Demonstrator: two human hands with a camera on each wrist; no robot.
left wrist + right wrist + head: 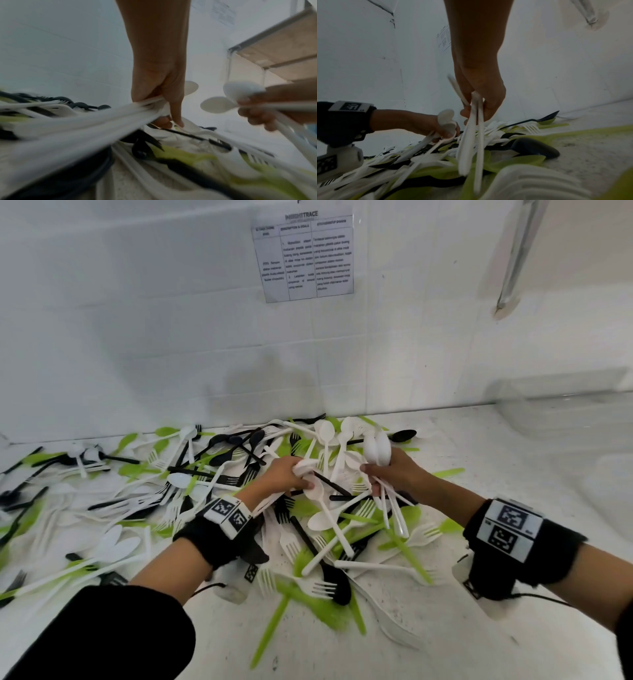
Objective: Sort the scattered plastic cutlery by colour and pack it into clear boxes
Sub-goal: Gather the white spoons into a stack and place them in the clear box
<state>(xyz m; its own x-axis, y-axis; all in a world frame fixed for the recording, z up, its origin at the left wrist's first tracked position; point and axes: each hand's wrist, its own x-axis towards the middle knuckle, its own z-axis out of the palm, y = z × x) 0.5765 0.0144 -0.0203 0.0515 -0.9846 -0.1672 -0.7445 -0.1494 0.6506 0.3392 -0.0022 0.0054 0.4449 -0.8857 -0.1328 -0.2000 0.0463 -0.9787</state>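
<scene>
**Cutlery pile: both hands gripping white spoons**

The cutlery pile (239,491) of white, black and lime-green plastic spoons and forks lies scattered across the white worktop (496,474), densest at centre and spreading to the left edge, with its far side close to the wall.

The right hand (394,470) is above the centre-right of the pile. Its fingers are curled round a bundle of white spoons (378,450), bowls pointing up and away from the person, handles trailing down toward them. In the right wrist view the handles (474,129) hang from the closed fingers over the pile.

The left hand (287,474) is just left of the right hand, low on the pile. Its fingers are clamped on a second bunch of white spoons (305,467); in the left wrist view the gripped handles (102,120) run out of the fist toward the camera, blurred. A black utensil handle (330,482) lies between the two hands.

A clear box (561,412) stands on the worktop at far right, against the wall, well apart from the pile. A printed sheet (303,256) is fixed to the white tiled wall (137,320) above the pile. Both wrists carry black bands with marker tags (227,513)
</scene>
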